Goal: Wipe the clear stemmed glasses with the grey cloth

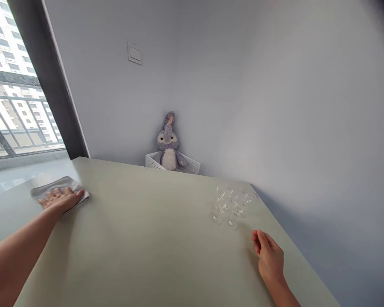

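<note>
Near the table's far left edge, my left hand (pixel 60 198) lies flat with its fingers spread on a folded grey cloth (pixel 71 184). The cloth's right corner sticks out past my thumb. Over on the right, my right hand (pixel 269 255) is loosely closed, its fingertips drawn in against the thumb, and nothing shows between them. A little beyond it, apart from the fingers, several small clear stemmed glasses (pixel 223 208) stand close together on the pale green table (pixel 153 238). Their transparent outlines overlap, so single glasses are hard to separate.
Behind the table's far edge, a grey plush toy (pixel 169 149) sits in a white perforated basket (pixel 192 165) in the wall corner. Walls rise behind and to the right, with a light switch (pixel 135 53). At the left is a large window (pixel 19 111) with a railing outside.
</note>
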`<state>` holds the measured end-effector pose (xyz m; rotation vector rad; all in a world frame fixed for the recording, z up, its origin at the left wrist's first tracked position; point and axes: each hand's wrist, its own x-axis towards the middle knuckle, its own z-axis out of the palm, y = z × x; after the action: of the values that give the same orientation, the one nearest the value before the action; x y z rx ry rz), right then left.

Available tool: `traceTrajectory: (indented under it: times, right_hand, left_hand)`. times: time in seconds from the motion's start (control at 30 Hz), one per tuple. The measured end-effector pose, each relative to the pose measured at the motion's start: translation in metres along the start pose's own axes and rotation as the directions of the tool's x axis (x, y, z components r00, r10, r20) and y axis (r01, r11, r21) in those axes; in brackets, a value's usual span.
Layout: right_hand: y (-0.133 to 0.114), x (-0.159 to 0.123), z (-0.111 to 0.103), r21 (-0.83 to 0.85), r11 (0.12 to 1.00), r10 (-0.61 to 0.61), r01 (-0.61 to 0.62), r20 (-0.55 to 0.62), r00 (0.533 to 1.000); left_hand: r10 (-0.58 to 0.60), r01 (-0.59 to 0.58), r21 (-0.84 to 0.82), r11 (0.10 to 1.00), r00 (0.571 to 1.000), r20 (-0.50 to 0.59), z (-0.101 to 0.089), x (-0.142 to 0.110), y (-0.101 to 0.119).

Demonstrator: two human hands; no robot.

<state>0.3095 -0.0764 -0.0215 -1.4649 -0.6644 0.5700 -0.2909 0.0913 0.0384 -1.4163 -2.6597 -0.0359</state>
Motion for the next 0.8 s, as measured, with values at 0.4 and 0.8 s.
traceTrajectory:
  times: [0.4, 0.8]
  right_hand:
    - [0.006, 0.0, 0.0, -0.133, 0.988, -0.077, 0.081, 0.031, 0.997]
    - [0.004, -0.002, -0.011, -0.16, 0.983, -0.087, 0.095, 0.056, 0.995]
  left_hand:
    - [0.785, -0.758, -0.21, 0.617, 0.611, 0.104, 0.026, -0.158, 0.178]
    - [0.978, -0.815, -0.576, 0.066, 0.167, -0.125, 0.01, -0.273, 0.089]
